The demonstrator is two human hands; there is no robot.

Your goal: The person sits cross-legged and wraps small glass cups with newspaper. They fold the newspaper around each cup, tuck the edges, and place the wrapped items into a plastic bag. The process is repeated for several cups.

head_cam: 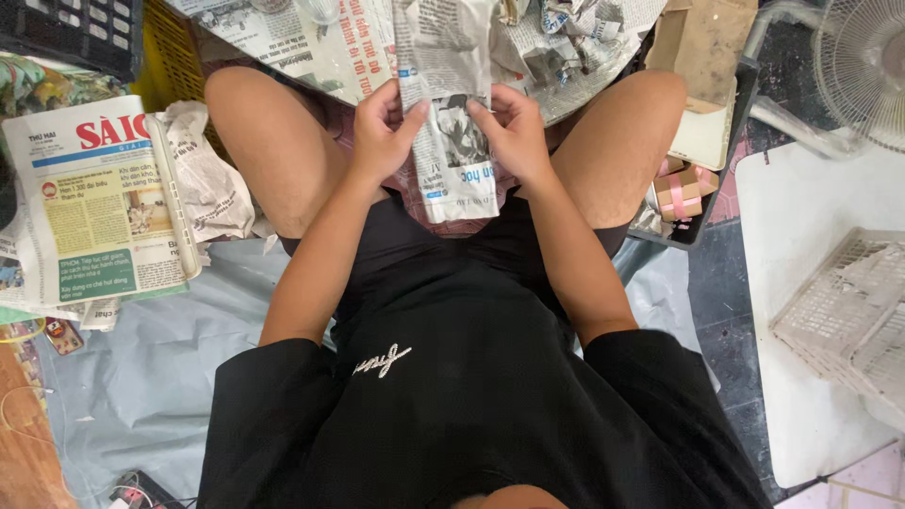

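- We see the left hand (377, 127) closed w/ fingers curled, thumb on top, pinching the left edge of a newspaper-wrapped bundle (452, 151).
- Right hand (514, 132) likewise closed on the bundle's right edge, fingers bent in, thumb pressing the paper.
- Bundle sits between the two hands, over the lap, between the bare knees; it's long & narrow, running away from the body, its near end resting against the black shorts (424, 245). What's inside we can't tell – paper covers it all.
- Far end of the bundle reaches onto spread newspaper sheets (311, 42) on the floor ahead, w/ crumpled paper wads (566, 42) just beside, upper right.
- To the person's left: a folded newspaper stack (94, 203) w/ red masthead, flat on the floor, & a crumpled grey sheet (207, 179) touching its right edge, near the left knee.
- Under that side, a grey plastic sheet (151, 368) covers the floor.
- To the right of the right knee: a small brown box w/ pink ribbon (683, 188), in a dark tray (702, 221); cardboard pieces (702, 42) beyond it.
- Far right: white fan (863, 66) up top, white slatted plastic basket (848, 311) lying on a white surface (801, 217).
- Top left corner: yellow crate (170, 57) w/ a dark crate (75, 33) next to it.
- Person wears a black T-shirt (471, 405) w/ small white script on the chest.
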